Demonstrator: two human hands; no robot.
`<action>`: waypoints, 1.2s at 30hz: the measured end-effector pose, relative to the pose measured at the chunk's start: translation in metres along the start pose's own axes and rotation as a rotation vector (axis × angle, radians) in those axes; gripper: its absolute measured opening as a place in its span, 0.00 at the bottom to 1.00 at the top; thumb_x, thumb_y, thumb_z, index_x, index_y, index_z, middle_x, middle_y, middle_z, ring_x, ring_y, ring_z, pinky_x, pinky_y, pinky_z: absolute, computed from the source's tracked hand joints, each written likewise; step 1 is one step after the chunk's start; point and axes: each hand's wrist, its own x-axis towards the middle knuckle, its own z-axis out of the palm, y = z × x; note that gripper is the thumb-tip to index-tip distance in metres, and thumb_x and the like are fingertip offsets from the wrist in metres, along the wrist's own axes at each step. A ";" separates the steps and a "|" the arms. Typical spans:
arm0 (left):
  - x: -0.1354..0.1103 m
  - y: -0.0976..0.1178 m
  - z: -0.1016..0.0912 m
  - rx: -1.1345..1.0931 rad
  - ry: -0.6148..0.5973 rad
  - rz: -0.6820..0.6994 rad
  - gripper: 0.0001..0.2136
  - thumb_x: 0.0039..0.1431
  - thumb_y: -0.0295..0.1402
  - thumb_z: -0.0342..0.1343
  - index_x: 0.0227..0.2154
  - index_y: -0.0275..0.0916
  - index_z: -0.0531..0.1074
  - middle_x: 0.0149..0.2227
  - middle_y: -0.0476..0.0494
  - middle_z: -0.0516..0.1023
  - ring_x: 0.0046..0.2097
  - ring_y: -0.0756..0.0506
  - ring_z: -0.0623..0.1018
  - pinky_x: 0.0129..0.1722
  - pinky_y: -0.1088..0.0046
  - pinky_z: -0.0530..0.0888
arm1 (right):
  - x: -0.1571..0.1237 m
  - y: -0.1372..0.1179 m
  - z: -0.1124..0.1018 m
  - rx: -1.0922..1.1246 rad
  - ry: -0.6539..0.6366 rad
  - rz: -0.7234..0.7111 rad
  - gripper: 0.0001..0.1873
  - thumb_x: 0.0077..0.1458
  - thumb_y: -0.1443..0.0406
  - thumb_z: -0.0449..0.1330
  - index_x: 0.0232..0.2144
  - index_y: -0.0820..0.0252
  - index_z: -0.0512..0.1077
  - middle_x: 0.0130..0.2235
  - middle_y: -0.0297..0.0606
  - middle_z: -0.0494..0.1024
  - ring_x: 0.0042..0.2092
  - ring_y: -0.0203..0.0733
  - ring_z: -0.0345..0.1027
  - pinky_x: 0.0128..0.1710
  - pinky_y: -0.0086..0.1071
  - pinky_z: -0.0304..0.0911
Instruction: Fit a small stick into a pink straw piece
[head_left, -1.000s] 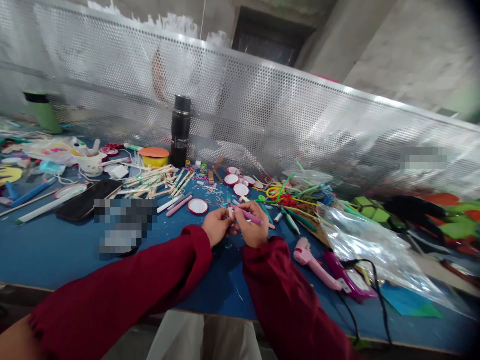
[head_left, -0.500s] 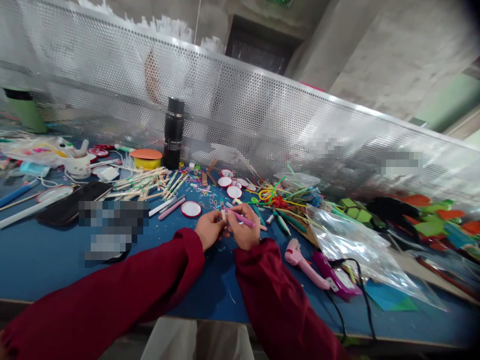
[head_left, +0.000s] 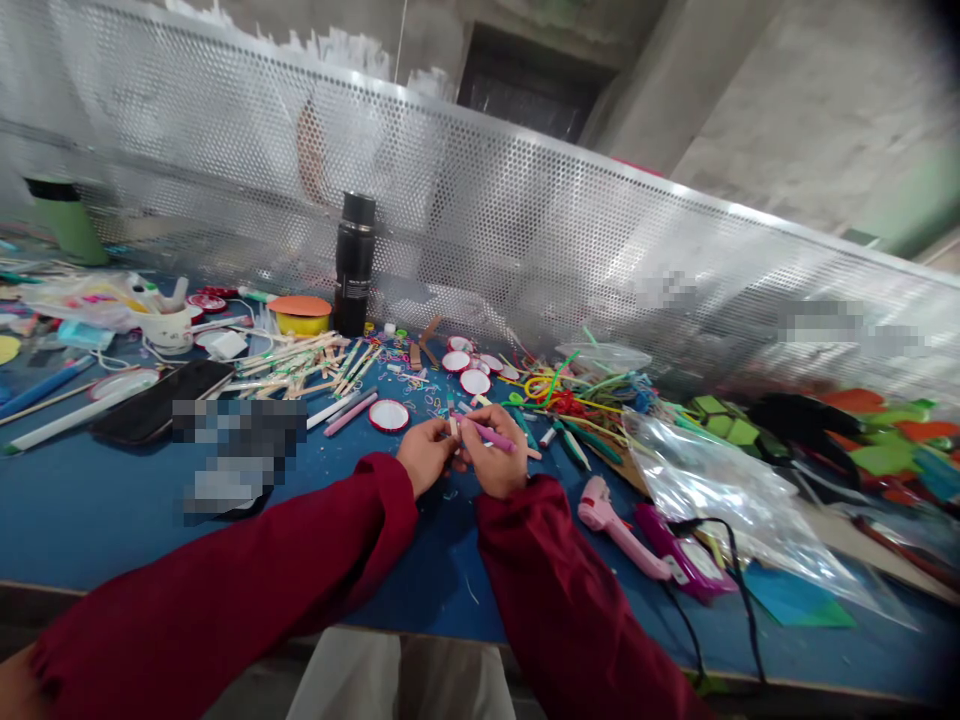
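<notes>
My left hand (head_left: pixel 426 455) is closed around a small pale stick (head_left: pixel 453 424) with a teal upper end, held upright above the blue table. Close against it, my right hand (head_left: pixel 495 452) grips a pinkish-purple marker (head_left: pixel 489 434), its tip end reaching the stick. The fingertips of both hands nearly meet and partly hide the stick's lower end. To the left of my hands lies a round white lid (head_left: pixel 389 416) with a red rim. More such lids (head_left: pixel 475 382) lie just beyond my fingers.
A pink glue gun (head_left: pixel 619 530) and a purple device (head_left: pixel 684 556) with black cords lie right of my forearm. Left are phones (head_left: pixel 161 402), a pile of wooden sticks (head_left: pixel 296 362) and a black bottle (head_left: pixel 354 265). A perforated metal panel (head_left: pixel 510 200) borders the far side.
The whole view has shifted slightly, so things appear a little farther right. Both hands keep their grip on the stick and marker, with hardly any other movement.
</notes>
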 end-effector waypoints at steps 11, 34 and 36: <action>0.003 -0.003 -0.001 -0.012 -0.010 0.005 0.06 0.58 0.33 0.56 0.31 0.36 0.68 0.24 0.48 0.77 0.22 0.53 0.75 0.18 0.81 0.62 | 0.000 0.003 0.001 -0.008 0.021 -0.008 0.07 0.52 0.59 0.59 0.28 0.56 0.70 0.26 0.32 0.74 0.28 0.37 0.68 0.28 0.31 0.64; 0.000 -0.001 0.001 0.004 0.012 0.004 0.05 0.60 0.32 0.52 0.33 0.36 0.69 0.23 0.49 0.76 0.22 0.53 0.75 0.19 0.81 0.62 | 0.001 0.007 0.002 -0.019 0.025 -0.032 0.06 0.52 0.60 0.60 0.28 0.56 0.71 0.27 0.32 0.74 0.29 0.37 0.68 0.29 0.30 0.64; 0.001 -0.001 0.000 0.011 0.004 0.006 0.05 0.60 0.32 0.52 0.33 0.36 0.70 0.23 0.49 0.77 0.21 0.53 0.75 0.18 0.81 0.62 | 0.002 0.006 0.001 -0.017 0.019 -0.030 0.06 0.51 0.61 0.60 0.28 0.56 0.71 0.27 0.32 0.74 0.29 0.37 0.68 0.29 0.30 0.64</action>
